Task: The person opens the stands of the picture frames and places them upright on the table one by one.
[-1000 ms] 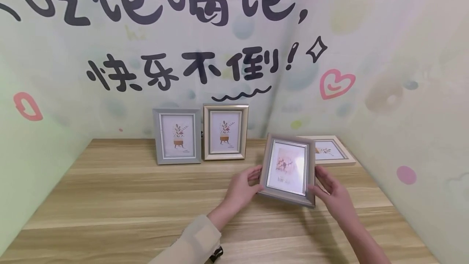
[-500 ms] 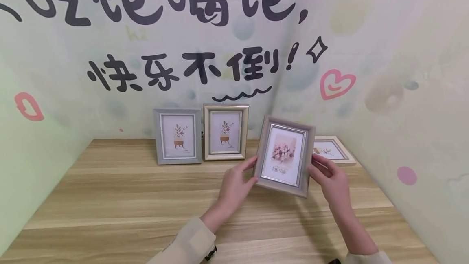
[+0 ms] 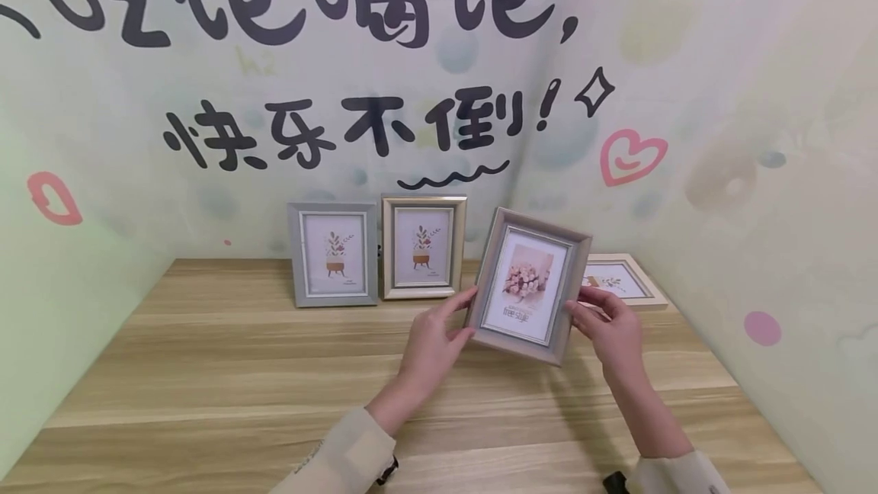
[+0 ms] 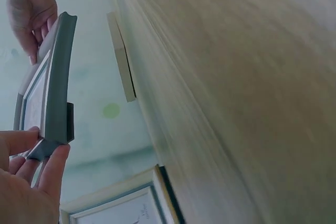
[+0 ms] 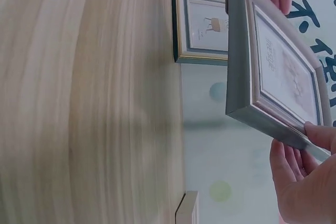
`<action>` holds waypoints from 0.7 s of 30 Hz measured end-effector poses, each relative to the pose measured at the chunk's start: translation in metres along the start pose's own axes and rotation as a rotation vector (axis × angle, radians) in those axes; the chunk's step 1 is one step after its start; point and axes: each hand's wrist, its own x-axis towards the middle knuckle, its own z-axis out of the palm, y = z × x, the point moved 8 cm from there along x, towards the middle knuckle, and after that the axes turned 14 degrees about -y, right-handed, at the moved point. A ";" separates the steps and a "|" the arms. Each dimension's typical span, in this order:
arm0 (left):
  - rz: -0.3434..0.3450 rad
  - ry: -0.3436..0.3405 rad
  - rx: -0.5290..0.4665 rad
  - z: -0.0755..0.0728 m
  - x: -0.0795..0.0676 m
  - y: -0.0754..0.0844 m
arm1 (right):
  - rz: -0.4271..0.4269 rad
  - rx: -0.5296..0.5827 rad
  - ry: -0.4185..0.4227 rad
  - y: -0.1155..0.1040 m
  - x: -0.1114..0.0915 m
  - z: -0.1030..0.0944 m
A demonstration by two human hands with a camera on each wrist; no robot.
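A taupe picture frame (image 3: 528, 288) with a pink flower print is held tilted above the table, its picture side toward the head camera. My left hand (image 3: 432, 349) grips its left edge, thumb at the front and fingers behind. On the opposite edge, my right hand (image 3: 610, 330) pinches the frame between thumb and fingers. Both wrist views show the frame (image 4: 58, 82) off the tabletop, with the thumb of each hand on its front border. Just left of it, a gold picture frame (image 3: 456, 250) stands upright, and beside that a grey-blue picture frame (image 3: 298, 258).
A cream picture frame (image 3: 638, 301) lies flat at the back right, partly hidden behind the held frame and right hand. The wood-grain table (image 3: 240, 387) meets a printed wall (image 3: 439, 174) behind and a side wall (image 3: 775, 250) on the right.
The taupe frame has risen and shifted slightly left in both hands, tilting so its top leans right. Glare has left its glass. The other frames have not moved.
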 end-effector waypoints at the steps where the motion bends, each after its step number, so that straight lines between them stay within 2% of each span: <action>1: -0.010 0.001 -0.030 0.000 0.001 -0.003 | 0.000 0.003 0.001 0.000 0.001 0.001; 7: -0.095 0.012 -0.171 0.001 0.003 -0.021 | 0.005 -0.037 -0.006 0.003 0.003 0.006; 11: -0.144 0.016 -0.233 0.001 0.003 -0.028 | 0.006 -0.066 -0.008 0.005 0.005 0.009; 18: -0.155 0.033 -0.315 -0.002 0.004 -0.030 | -0.015 -0.081 -0.013 0.007 0.006 0.014; 21: -0.159 0.034 -0.317 -0.002 0.005 -0.031 | -0.027 -0.074 -0.012 0.008 0.006 0.016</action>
